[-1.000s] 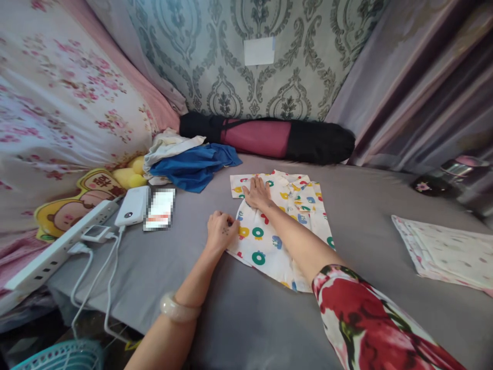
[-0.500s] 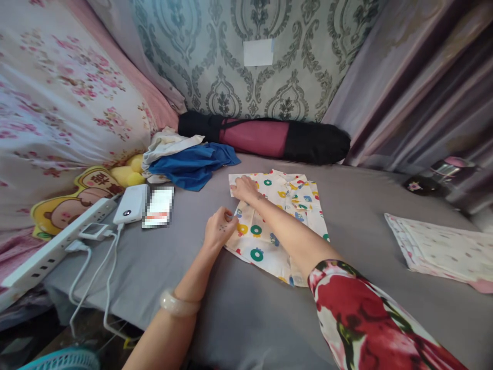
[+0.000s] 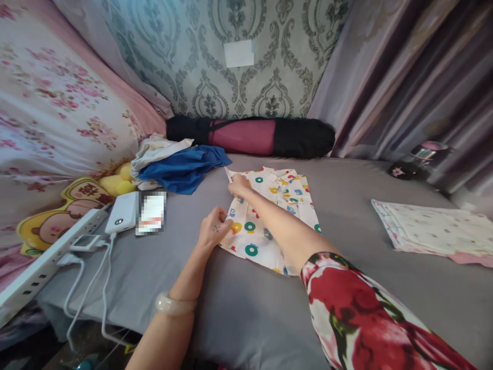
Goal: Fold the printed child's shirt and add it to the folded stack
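A small white shirt (image 3: 258, 241) printed with green rings and colourful figures lies spread on the grey sheet, collar away from me. My right hand (image 3: 239, 185) reaches across it to the far left corner, fingers closed on the sleeve, whose tip lifts a little beyond them. At the shirt's left edge, nearer to me, my left hand (image 3: 216, 226) pinches the side of the fabric; its fingertips are partly hidden. My right forearm covers part of the shirt's middle.
Blue and cream clothes (image 3: 177, 167) are heaped behind left, before a long black and maroon bag (image 3: 242, 137). A phone (image 3: 151, 213), power bank (image 3: 122, 211) and power strip (image 3: 50, 262) lie left. Folded cloths (image 3: 427, 228) lie right, with a dark jug (image 3: 412, 164) behind.
The view has shifted slightly to the right. My right hand's fingers have closed more tightly on the sleeve and its end now rises. My left hand stays at the shirt's edge.
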The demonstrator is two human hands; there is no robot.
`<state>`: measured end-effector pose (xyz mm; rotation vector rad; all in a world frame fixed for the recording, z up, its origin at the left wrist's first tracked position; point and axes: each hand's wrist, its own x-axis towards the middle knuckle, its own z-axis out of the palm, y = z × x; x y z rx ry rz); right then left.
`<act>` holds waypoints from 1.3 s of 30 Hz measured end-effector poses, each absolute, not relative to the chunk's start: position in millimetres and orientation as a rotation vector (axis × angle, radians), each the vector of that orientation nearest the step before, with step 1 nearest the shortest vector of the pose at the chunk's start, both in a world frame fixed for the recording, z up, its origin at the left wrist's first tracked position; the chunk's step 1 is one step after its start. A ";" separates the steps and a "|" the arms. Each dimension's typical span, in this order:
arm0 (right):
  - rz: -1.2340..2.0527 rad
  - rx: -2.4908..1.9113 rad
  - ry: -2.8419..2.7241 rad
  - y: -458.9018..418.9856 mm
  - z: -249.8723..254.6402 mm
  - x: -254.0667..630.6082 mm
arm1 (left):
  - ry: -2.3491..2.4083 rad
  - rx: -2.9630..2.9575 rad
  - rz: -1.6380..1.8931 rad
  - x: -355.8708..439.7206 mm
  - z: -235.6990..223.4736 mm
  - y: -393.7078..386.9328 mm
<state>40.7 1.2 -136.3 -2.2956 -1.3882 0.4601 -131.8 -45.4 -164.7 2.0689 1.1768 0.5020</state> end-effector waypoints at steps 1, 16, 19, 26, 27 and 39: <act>0.523 -2.234 -1.272 -2.6 -134.9 47.8 | 1.162 2.053 0.524 -131.9 -164.8 -45.0; 0.716 -1.719 -0.709 -81.7 -111.2 114.4 | 0.692 1.489 0.572 -123.9 -142.9 -68.6; 0.706 -1.728 -0.702 -95.9 -114.9 120.3 | 0.645 1.619 0.587 -123.6 -142.8 -70.5; 0.757 -2.012 -0.647 -127.4 -140.9 146.8 | 0.749 1.955 0.662 -124.0 -156.9 -61.9; 0.735 -2.079 -0.634 -130.4 -143.7 151.0 | 0.754 2.023 0.649 -124.2 -158.9 -61.2; 0.006 -2.338 -1.477 -106.4 -150.5 126.4 | 0.629 2.443 0.493 -123.2 -160.0 -65.3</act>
